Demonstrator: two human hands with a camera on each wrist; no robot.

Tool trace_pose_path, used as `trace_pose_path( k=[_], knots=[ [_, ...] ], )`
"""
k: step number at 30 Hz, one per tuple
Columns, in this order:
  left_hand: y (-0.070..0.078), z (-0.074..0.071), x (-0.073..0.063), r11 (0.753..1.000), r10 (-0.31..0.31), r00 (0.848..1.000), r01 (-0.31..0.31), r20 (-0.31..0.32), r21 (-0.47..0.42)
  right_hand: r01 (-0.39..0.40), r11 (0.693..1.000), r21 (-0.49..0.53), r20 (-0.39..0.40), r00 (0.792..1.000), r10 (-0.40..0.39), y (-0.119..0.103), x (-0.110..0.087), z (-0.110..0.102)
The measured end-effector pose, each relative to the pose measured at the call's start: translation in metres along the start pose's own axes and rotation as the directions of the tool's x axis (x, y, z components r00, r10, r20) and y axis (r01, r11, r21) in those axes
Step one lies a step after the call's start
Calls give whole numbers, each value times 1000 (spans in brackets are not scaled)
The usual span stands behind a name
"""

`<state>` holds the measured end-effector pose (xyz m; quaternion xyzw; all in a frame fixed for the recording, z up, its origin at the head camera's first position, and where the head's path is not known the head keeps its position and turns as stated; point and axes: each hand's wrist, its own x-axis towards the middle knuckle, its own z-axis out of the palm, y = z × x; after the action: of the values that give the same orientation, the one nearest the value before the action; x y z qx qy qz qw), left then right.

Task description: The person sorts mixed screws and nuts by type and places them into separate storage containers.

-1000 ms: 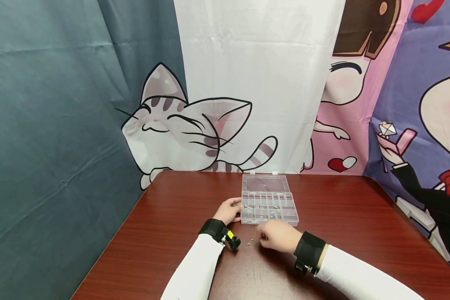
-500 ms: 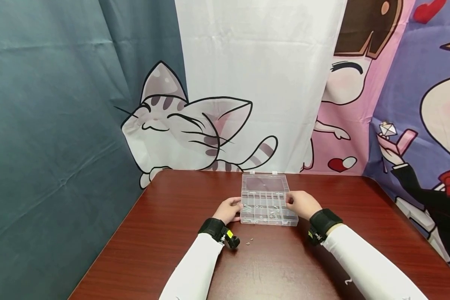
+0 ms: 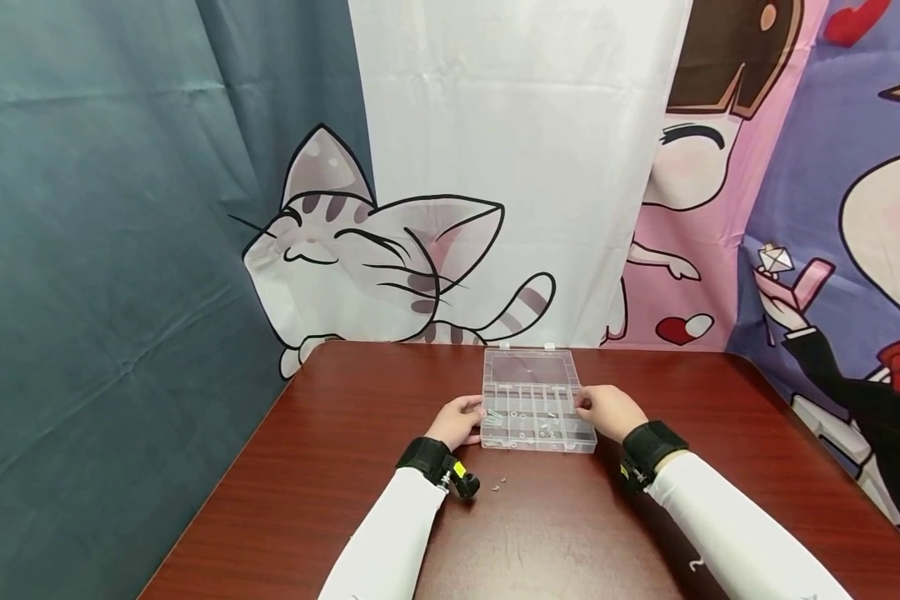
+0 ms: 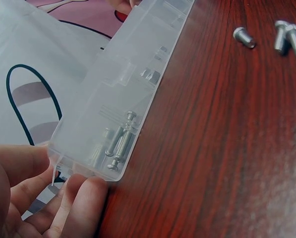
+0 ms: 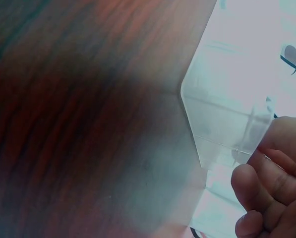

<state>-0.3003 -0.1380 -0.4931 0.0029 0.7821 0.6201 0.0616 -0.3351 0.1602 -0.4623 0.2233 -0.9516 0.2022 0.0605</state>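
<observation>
A clear plastic compartment box (image 3: 537,417) lies on the table with its lid (image 3: 528,369) folded back. My left hand (image 3: 455,422) grips its left end, the fingers bent round the corner in the left wrist view. Over the box's right side, my right hand (image 3: 610,411) has curled fingers (image 5: 246,181) at the wall. Its fingertips are partly hidden, so anything small between them cannot be made out. Long screws (image 4: 119,145) and a nut (image 4: 150,75) show through the front wall. Three short screws lie in front, among them a single screw (image 4: 244,37).
The reddish-brown wooden table (image 3: 330,500) stretches out on both sides of the box. A printed cloth backdrop (image 3: 435,167) hangs right behind the table's far edge. Black straps with small devices sit on both wrists.
From the table just in front of the box, my right hand has moved up and right to the box's right side. My left hand stays at the left end.
</observation>
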Motion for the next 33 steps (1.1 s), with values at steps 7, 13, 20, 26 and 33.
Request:
trace_pose_path(
  k=[7,13,20,26,33],
  knots=[
    [-2,1,1,1000,-4,1000,4,4,-7,-6,1000,-10,-12,1000,6,1,-1,3],
    [-1,0,2,1000,-7,1000,7,11,-13,-14,1000,4,-7,1000,14,0,-2,2],
    [2,0,0,1000,-18,1000,19,17,-15,-38,998,43,-6,999,39,-6,-7,-2],
    [3,0,0,1000,-20,1000,20,19,-8,51,997,54,-73,996,-47,-24,-14,-1],
    [3,1,2,1000,-25,1000,25,15,-10,230,973,22,-90,970,-227,-58,-18,6]
  ],
)
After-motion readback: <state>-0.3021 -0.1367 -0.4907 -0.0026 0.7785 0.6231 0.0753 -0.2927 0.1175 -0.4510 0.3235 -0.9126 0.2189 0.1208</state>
